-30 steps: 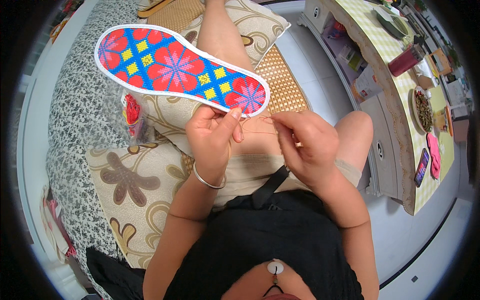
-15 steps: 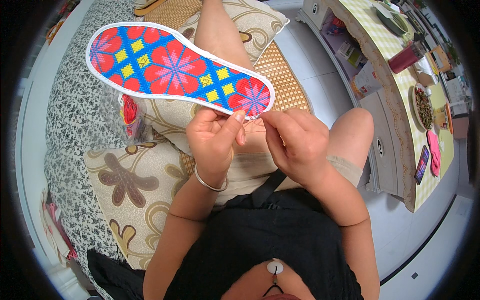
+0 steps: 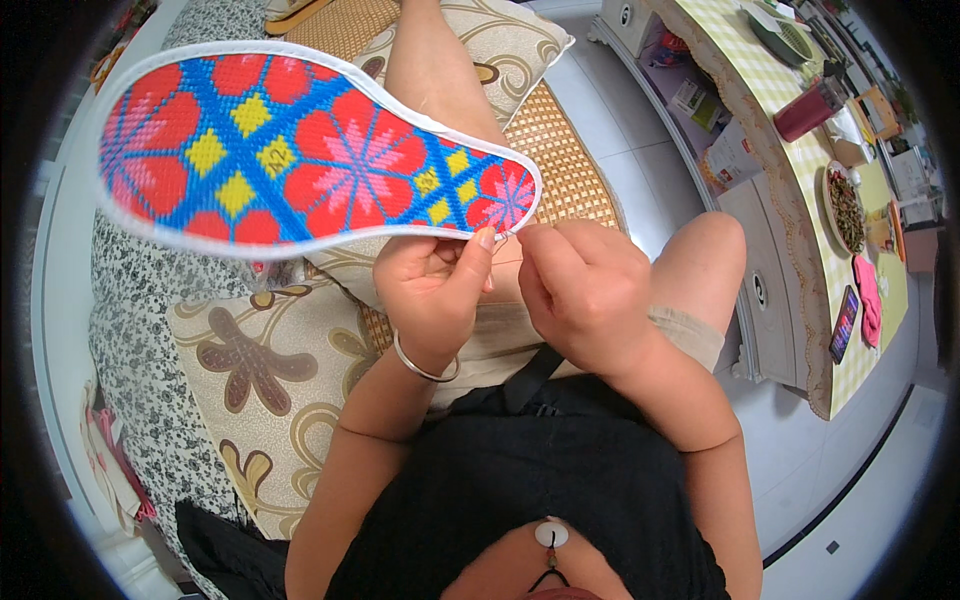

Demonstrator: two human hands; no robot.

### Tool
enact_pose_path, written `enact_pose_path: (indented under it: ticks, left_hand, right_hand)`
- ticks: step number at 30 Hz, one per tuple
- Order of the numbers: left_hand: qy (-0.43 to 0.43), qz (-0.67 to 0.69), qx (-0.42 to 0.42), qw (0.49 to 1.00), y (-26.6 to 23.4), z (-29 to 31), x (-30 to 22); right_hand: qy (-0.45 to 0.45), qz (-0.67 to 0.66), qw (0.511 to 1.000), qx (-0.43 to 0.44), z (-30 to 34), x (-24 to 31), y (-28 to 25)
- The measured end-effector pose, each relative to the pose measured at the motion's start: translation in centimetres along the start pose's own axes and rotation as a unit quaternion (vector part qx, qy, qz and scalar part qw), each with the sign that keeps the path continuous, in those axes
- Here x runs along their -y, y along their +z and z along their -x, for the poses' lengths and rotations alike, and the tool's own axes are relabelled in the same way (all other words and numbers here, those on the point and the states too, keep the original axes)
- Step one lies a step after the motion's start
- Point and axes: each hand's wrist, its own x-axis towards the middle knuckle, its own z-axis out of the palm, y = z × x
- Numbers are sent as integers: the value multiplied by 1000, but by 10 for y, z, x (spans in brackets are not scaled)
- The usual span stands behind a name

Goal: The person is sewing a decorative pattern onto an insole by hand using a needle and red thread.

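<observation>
A cross-stitched shoe insole (image 3: 350,165) with red and pink flowers, blue bands, yellow diamonds and a white edging stretches out to the left, its wide toe end raised. My left hand (image 3: 435,285) pinches the narrow heel end at its lower edge, thumb on top and fingers beneath. Right beside that thumb, my right hand (image 3: 585,285) is closed in a pinch at the white edging. What its fingertips hold is too small and hidden to make out. A thin reddish line, perhaps thread, shows between the hands.
Patterned cushions (image 3: 265,365) and a woven mat (image 3: 570,150) lie around my legs. On the right, a cabinet with a checked cloth (image 3: 745,60) carries a dark red bottle (image 3: 810,108), a plate of food (image 3: 843,210), a pink cloth (image 3: 867,300) and a phone (image 3: 845,325).
The insole's toe end has swung up and left, looking larger and now covering most of the plastic bag with red contents. My right hand has shifted slightly left; both hands stay at the heel edge.
</observation>
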Motion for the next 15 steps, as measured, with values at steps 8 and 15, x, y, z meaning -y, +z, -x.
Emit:
enact_pose_path:
  ticks: [8, 15]
  left_hand:
    - [57, -61, -16, 996, 3, 0, 3]
    - [1, 57, -1, 998, 7, 0, 8]
  right_hand:
    - [40, -14, 999, 4, 6, 1, 0]
    - [48, -38, 998, -16, 11, -3, 2]
